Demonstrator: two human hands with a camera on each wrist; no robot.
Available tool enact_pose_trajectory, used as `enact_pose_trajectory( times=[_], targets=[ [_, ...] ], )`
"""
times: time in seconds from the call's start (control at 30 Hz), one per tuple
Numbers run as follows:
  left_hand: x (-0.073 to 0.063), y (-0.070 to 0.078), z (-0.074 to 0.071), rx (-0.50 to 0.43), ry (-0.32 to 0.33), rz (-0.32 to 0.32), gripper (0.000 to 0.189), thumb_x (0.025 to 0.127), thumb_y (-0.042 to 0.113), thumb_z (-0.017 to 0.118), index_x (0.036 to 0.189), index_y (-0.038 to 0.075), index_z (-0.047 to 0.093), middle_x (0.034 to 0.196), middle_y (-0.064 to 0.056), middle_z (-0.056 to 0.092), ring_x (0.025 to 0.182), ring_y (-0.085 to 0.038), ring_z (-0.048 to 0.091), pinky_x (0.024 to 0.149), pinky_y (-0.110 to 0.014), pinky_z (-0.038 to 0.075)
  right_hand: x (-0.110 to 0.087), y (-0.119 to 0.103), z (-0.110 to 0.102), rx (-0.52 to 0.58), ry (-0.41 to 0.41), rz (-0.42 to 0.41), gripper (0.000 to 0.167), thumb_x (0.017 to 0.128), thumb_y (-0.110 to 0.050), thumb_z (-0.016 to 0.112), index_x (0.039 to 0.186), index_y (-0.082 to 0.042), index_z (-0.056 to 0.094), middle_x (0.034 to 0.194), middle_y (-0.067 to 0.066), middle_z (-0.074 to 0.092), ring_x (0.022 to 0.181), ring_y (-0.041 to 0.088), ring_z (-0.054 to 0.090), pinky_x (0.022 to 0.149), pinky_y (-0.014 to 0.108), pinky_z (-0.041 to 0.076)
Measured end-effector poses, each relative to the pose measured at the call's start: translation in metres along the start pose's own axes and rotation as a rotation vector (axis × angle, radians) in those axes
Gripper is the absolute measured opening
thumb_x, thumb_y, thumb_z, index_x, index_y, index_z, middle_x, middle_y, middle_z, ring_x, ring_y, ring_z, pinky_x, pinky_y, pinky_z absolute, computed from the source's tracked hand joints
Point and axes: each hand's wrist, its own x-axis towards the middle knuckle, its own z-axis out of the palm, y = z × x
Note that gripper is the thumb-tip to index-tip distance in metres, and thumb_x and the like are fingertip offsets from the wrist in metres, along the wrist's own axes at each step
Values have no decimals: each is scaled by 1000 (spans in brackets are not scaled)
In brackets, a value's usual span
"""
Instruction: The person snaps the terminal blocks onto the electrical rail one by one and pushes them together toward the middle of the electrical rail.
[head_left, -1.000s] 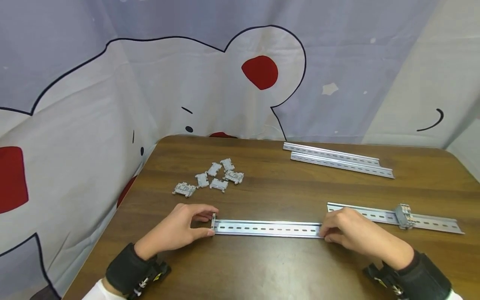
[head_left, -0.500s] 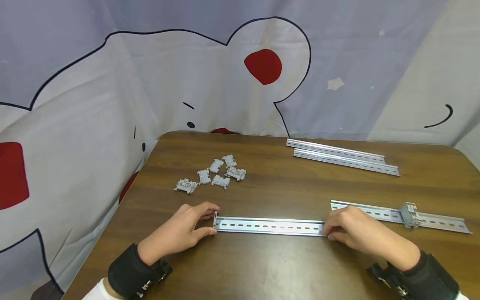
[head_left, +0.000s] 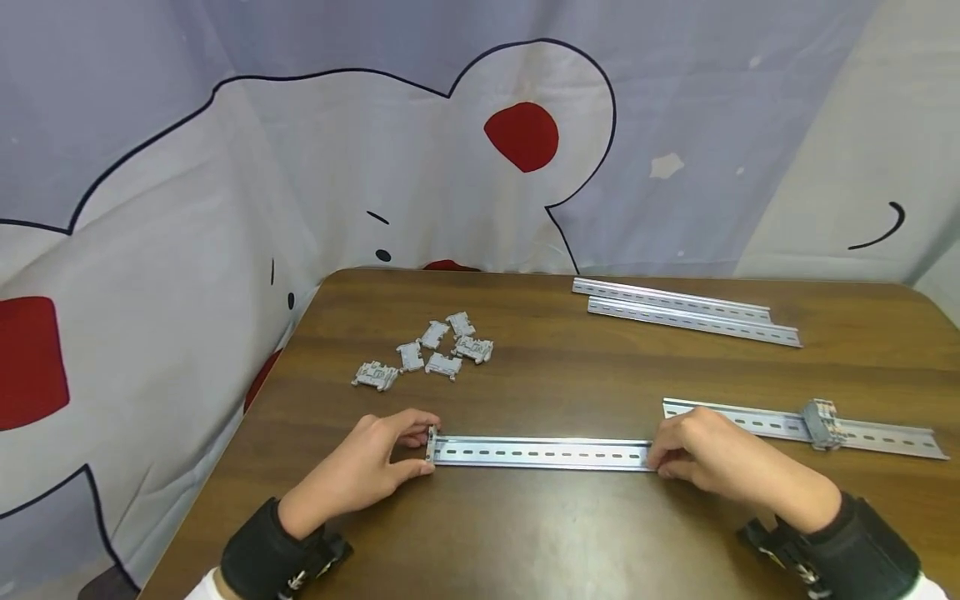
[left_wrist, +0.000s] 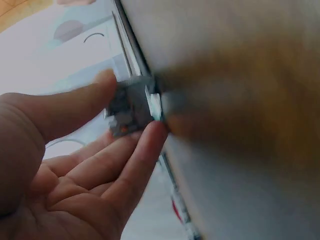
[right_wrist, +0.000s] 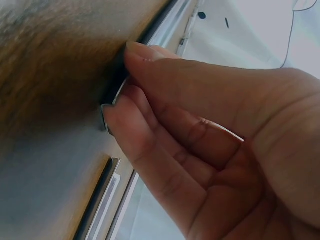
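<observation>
A slotted metal DIN rail (head_left: pixel 543 453) lies crosswise on the table in front of me. At its left end, my left hand (head_left: pixel 367 458) pinches a thin grey terminal block (head_left: pixel 431 445), which stands on edge. In the left wrist view, the thumb is on one side of this terminal block (left_wrist: pixel 132 105) and the fingertips are on the other. My right hand (head_left: pixel 705 454) grips the rail's right end between thumb and fingers, hiding that end in the head view. The right wrist view shows the right hand (right_wrist: pixel 165 115) with its fingertips at the rail's end.
Several loose terminal blocks (head_left: pixel 411 357) lie at the back left. Two more rails (head_left: pixel 693 322) rest side by side at the back right. Beyond my right hand is another rail (head_left: pixel 892 437) carrying grey terminal blocks (head_left: pixel 822 425). A printed curtain (head_left: pixel 375 167) hangs behind the table (head_left: pixel 540 533).
The head view has shifted slightly. Both hands keep their hold on the terminal block and the rail, with hardly any visible movement.
</observation>
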Motion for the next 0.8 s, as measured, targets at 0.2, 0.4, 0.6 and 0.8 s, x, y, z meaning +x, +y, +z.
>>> enact_pose_trajectory(
  times=[0.2,0.4,0.6,0.8],
  targets=[
    [-5,5,-1,-105,4,-119,59,82,28,80,133,8,56,122,-5,65,102,-16,66,85,-28,54,-3,0,4,19,14,-22,21,72,-5,83,82,-22,73,79,-16,66,72,-3,59,60,21,50],
    [-1,9,2,-173,146,-290,30,85,29,76,107,9,70,79,6,71,68,-12,68,59,-24,51,-2,-1,5,3,33,-35,22,70,-6,83,80,-22,72,78,-17,65,72,-4,59,60,21,51],
    [0,9,4,-309,151,-360,15,83,20,78,92,9,75,76,0,74,63,-15,71,57,-30,55,2,1,4,-8,39,-59,22,70,-6,84,80,-22,73,78,-17,65,71,-3,58,60,20,50],
    [5,14,9,-475,115,-373,15,82,16,79,91,4,75,79,-8,74,68,-21,72,62,-35,58,0,4,2,-25,42,-70,22,69,-8,84,80,-23,73,78,-18,64,71,-5,57,60,16,47]
  ],
)
